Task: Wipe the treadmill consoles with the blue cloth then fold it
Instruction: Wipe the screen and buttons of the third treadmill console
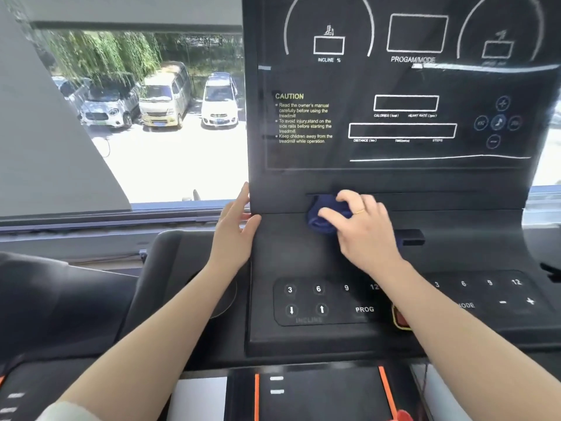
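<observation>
Blue cloth (324, 215) bunched, gripped against matte console (303, 247).

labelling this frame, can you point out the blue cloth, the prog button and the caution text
blue cloth (321, 221): head view, on the bunched fabric left of the fingers
PROG button (364, 309): head view, on its white lettering
caution text (289, 96): head view, on the yellow heading

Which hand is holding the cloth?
The right hand, the one with a gold ring, grips the bunched dark blue cloth against the black treadmill console. The left hand rests flat on the console's edge.
</observation>
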A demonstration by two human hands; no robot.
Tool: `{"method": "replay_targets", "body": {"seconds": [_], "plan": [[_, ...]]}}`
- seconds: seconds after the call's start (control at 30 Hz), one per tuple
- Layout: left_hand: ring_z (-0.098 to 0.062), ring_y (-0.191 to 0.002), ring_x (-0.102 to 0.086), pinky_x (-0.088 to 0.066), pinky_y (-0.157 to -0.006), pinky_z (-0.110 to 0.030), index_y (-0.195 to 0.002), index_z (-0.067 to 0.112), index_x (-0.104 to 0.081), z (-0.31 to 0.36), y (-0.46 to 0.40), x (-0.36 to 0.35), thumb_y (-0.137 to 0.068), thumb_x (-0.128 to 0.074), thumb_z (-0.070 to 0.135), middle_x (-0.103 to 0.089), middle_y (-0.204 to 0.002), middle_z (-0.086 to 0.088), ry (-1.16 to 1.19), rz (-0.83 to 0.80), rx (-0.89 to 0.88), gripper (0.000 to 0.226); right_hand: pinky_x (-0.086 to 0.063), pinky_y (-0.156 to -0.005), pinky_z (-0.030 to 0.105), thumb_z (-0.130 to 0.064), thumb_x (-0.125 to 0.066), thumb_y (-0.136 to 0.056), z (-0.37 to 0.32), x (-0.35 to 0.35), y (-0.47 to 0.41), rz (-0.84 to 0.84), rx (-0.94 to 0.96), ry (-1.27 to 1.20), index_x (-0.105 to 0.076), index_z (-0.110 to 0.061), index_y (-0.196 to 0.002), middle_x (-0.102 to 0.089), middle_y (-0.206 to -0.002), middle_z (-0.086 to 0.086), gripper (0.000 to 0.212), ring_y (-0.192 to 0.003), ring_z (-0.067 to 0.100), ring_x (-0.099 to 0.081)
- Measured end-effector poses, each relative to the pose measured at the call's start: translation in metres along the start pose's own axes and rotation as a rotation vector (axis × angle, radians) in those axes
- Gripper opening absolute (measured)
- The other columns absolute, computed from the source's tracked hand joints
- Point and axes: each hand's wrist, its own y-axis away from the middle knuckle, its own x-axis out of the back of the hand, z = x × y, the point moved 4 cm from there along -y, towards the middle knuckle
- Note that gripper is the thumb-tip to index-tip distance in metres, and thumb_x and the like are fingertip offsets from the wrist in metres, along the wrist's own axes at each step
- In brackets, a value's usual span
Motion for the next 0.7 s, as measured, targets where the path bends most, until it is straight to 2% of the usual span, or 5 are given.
{"method": "replay_targets", "body": {"seconds": [0.2,0.33,0.4,0.5,0.7], "plan": [[0.002,-0.097,-0.054,-0.043,-0.081,-0.014,-0.145,0.036,-0.024,0.003,-0.001,-0.004,-0.092,-0.047,0.008,-0.047,-0.131,0.005,-0.056,0.026,-0.013,0.064,-0.044,-0.054,0.034,0.006,-0.066,-0.054,0.007,0.004,0.007,0.055,-0.253,-0.069,-0.066,-0.016,-0.088,-0.055,-0.099,0.014,0.041,-0.068,0.030,-0.046],[-0.023,-0.128,-0.034,-0.036,-0.105,-0.038,-0.149,0.017,-0.012,0.024,0.000,-0.007,-0.086,-0.054,0.004,-0.030,-0.147,-0.010,-0.195,0.146,-0.019,0.077,-0.042,-0.056,0.033,-0.003,-0.070,-0.053,-0.025,-0.007,-0.006,-0.020,0.008,-0.045,-0.067,-0.020,-0.097,-0.052,-0.103,0.010,0.047,-0.070,0.029,-0.048],[-0.027,-0.138,-0.020,-0.019,-0.114,-0.035,-0.148,0.010,-0.015,0.039,0.006,-0.012,-0.084,-0.059,0.005,-0.022,-0.150,-0.013,-0.333,0.180,-0.126,0.078,-0.041,-0.058,0.033,-0.010,-0.060,-0.062,-0.008,-0.002,-0.005,0.001,0.006,-0.033,-0.067,-0.024,-0.099,-0.052,-0.106,0.007,0.041,-0.073,0.028,-0.048],[-0.028,-0.141,-0.015,-0.013,-0.113,-0.030,-0.146,0.005,-0.021,0.053,0.015,-0.028,-0.083,-0.061,0.006,-0.017,-0.153,-0.015,-0.450,0.116,-0.286,0.074,-0.044,-0.063,0.036,-0.020,-0.046,-0.070,0.041,0.011,0.025,0.057,-0.163,-0.032,-0.069,-0.025,-0.101,-0.060,-0.109,0.009,0.040,-0.078,0.033,-0.054],[-0.034,-0.138,-0.027,-0.024,-0.112,-0.045,-0.139,0.000,-0.037,0.068,0.029,-0.078,-0.081,-0.068,0.013,-0.029,-0.149,-0.017,-0.584,-0.033,-0.423,0.067,-0.044,-0.068,0.043,-0.019,-0.045,-0.073,0.095,0.026,0.058,0.095,-0.603,-0.051,-0.068,-0.017,-0.106,-0.058,-0.112,0.017,0.040,-0.084,0.041,-0.053]]}}
